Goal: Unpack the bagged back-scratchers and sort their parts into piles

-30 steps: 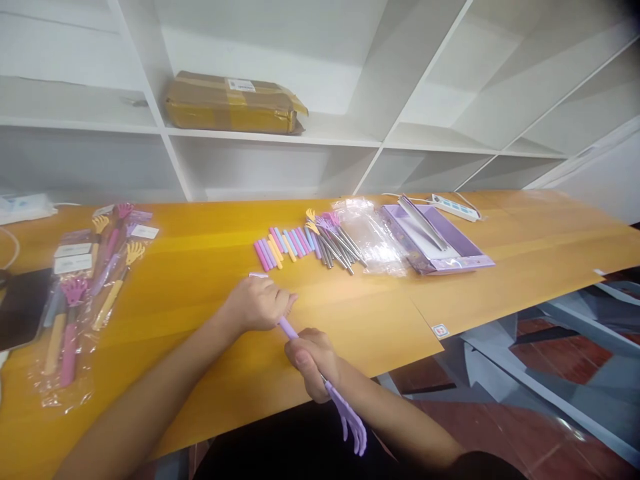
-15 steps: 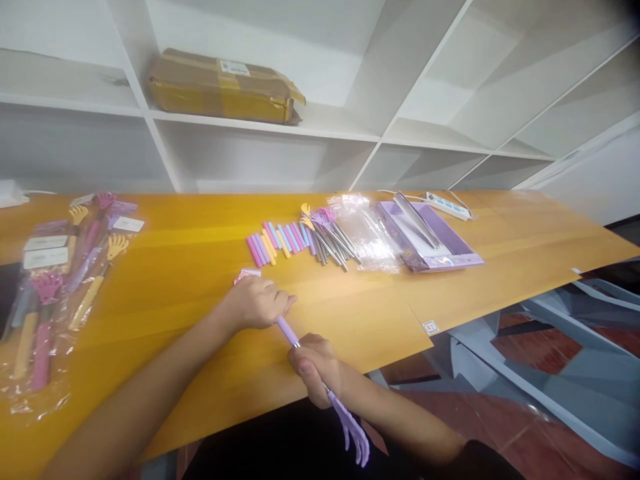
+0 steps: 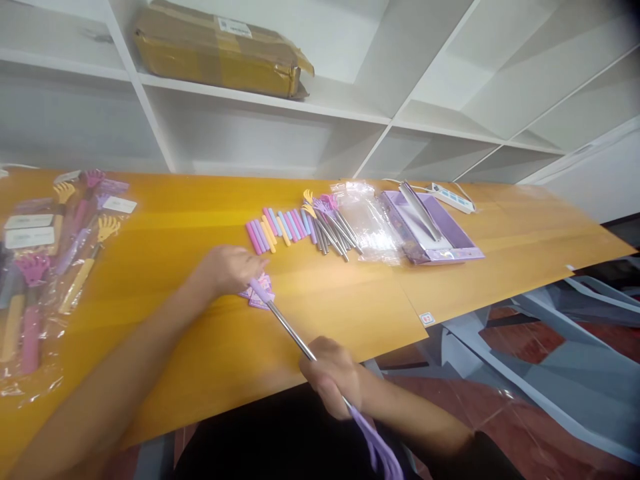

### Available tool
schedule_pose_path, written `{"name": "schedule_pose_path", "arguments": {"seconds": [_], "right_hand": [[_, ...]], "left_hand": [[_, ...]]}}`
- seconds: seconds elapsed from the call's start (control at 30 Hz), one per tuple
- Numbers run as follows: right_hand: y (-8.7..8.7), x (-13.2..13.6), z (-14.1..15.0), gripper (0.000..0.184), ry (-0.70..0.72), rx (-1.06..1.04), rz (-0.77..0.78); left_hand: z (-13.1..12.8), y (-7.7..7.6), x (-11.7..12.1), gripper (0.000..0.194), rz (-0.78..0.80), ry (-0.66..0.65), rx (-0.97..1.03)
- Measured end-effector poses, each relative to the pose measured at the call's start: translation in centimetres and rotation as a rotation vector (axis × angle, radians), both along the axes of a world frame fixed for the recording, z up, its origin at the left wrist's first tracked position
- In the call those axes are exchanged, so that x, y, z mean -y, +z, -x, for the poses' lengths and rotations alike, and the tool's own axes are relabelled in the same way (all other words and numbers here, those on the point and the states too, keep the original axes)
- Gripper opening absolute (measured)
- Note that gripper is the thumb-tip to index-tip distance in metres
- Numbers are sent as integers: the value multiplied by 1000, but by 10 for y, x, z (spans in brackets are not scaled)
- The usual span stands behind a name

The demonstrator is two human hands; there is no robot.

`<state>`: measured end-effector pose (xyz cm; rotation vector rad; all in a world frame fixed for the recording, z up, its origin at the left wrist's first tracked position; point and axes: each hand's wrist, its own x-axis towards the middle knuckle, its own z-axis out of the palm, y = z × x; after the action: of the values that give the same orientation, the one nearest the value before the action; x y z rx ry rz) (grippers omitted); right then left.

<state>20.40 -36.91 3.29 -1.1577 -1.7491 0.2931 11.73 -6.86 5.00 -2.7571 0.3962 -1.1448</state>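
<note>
A purple back scratcher [image 3: 289, 327] stretches between my two hands, its metal rod showing. My left hand [image 3: 231, 268] is closed around the purple handle at the far end, over the table. Close to the claw, my right hand [image 3: 333, 375] grips the rod; the purple claw hangs below it, blurred, past the table's front edge. Small printed cards [image 3: 260, 293] lie under the handle. Beyond my hands rest a row of pink, blue, yellow and purple handle sleeves [image 3: 280, 228] and a pile of metal rods with coloured claws [image 3: 333, 227].
Packed back scratchers [image 3: 83, 273] in clear bags lie at the left. Clear plastic bags [image 3: 367, 223], an open purple box [image 3: 463, 243] and a power strip [image 3: 453, 198] sit toward the right. White shelves behind the table hold a cardboard box [image 3: 215, 53]. Chairs [image 3: 520, 353] stand at the right.
My hands have moved apart, the left up and left, the right slightly down and right. More of the scratcher's metal rod shows between them. The cards are more visible. The view has tilted down slightly.
</note>
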Motion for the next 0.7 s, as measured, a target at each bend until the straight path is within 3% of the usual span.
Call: {"name": "schedule_pose_path", "arguments": {"seconds": [0.1, 0.17, 0.23, 0.3, 0.4, 0.53, 0.6, 0.7], "right_hand": [[6, 24, -10, 43, 64, -68, 111], [18, 34, -28, 49, 6, -146, 276], [35, 36, -54, 58, -139, -205, 387], [55, 29, -86, 61, -347, -183, 398], [78, 11, -129, 46, -549, -297, 213], [95, -12, -163, 30, -527, -766, -4], [103, -17, -169, 37, -473, -840, -4], [115, -18, -172, 68, -340, -836, 46]], "left_hand": [[14, 7, -42, 44, 139, 256, -137], [18, 7, -62, 45, 373, 532, -284], [16, 3, -73, 37, 605, 765, -404], [12, -4, -76, 26, 751, 914, -484], [5, -12, -71, 27, 842, 1011, -581], [2, -13, -57, 43, 851, 1023, -627], [-1, -12, -49, 42, 841, 1047, -643], [-5, -13, -39, 43, 836, 1058, -680]]}}
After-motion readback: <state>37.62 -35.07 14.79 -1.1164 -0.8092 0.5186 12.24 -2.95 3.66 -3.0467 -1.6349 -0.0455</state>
